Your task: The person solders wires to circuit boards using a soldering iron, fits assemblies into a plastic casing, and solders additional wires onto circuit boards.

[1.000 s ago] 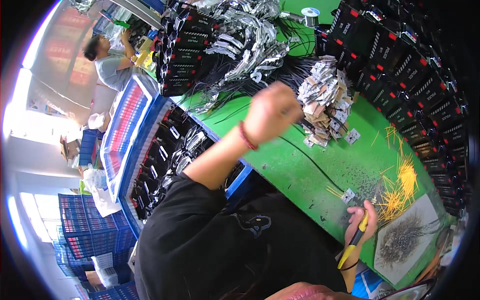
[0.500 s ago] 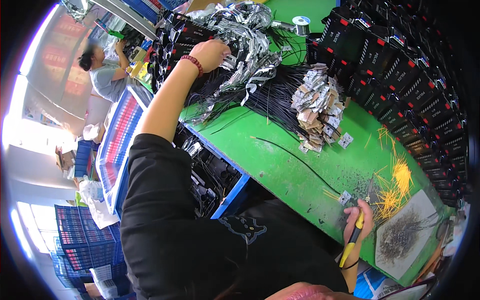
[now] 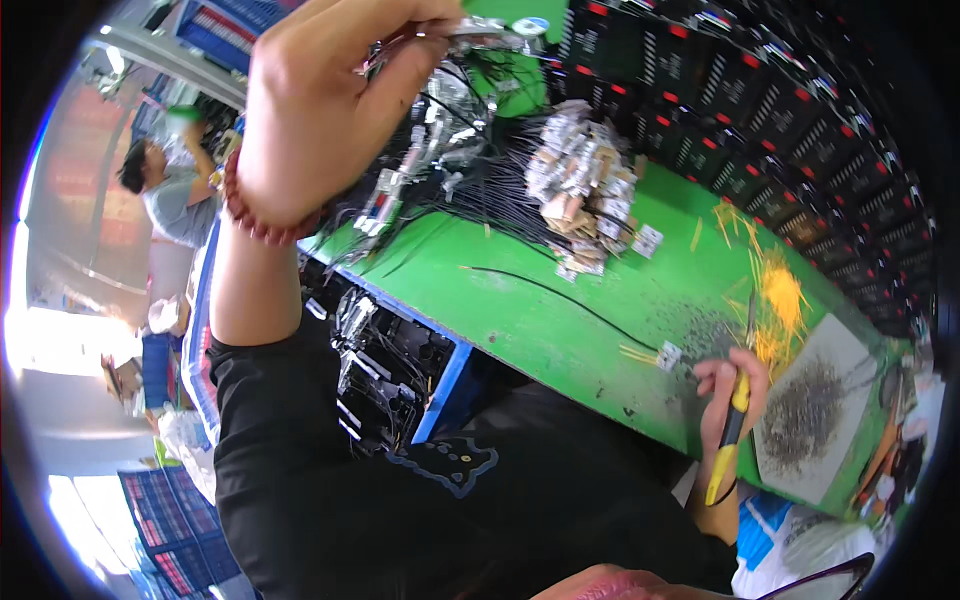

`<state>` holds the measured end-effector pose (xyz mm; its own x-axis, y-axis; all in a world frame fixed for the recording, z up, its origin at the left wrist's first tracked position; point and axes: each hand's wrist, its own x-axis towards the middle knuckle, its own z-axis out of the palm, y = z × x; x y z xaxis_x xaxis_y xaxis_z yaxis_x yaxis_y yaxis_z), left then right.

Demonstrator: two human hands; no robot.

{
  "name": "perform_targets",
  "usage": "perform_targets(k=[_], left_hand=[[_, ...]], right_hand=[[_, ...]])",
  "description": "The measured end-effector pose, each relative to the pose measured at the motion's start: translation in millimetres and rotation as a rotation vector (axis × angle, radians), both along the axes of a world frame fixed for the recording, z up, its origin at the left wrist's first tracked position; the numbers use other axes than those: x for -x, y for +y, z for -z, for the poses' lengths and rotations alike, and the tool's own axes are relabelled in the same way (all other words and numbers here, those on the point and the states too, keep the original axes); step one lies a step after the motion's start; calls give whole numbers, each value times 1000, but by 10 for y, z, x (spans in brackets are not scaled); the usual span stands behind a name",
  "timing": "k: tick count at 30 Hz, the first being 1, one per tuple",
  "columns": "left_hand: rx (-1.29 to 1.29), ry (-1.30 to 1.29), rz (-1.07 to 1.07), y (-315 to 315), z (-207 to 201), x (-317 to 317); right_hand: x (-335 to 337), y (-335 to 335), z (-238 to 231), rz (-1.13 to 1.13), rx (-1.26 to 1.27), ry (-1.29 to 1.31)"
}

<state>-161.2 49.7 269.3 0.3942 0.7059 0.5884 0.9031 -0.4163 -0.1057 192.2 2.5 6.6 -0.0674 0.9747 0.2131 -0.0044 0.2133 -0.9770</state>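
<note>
My left hand (image 3: 310, 120), a beaded bracelet on its wrist, is raised close over the far left of the bench. Its thumb and fingers are pinched together; what lies between them is hard to make out. Behind it, silver-wrapped parts (image 3: 450, 125) lie heaped with black wires. In my right hand (image 3: 735, 385) is a soldering iron (image 3: 733, 430) with a yellow and black grip, its metal tip pointing away near thin yellow sticks (image 3: 780, 295). To the left of that hand, a small white square board (image 3: 668, 355) sits on the bench with a black wire (image 3: 570, 295) running off it.
A pile of small boards (image 3: 580, 190) with black leads covers the middle of the green bench (image 3: 500, 310). Stacked black cases (image 3: 720, 130) line the far right side. A soot-marked pale plate (image 3: 835, 350) lies at right. Another person (image 3: 175, 195) works at far left.
My left hand has lifted from the silver-wrapped heap and come much nearer the camera. The view has shifted, and my right hand keeps hold of the soldering iron.
</note>
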Motion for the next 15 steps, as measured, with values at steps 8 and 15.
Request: perform_targets(k=[8, 15], left_hand=[[71, -158, 518, 21, 462, -1156], [258, -388, 481, 202, 750, -1443]], right_hand=[[269, 429, -1063, -114, -586, 162], [35, 223, -1084, 58, -329, 143]])
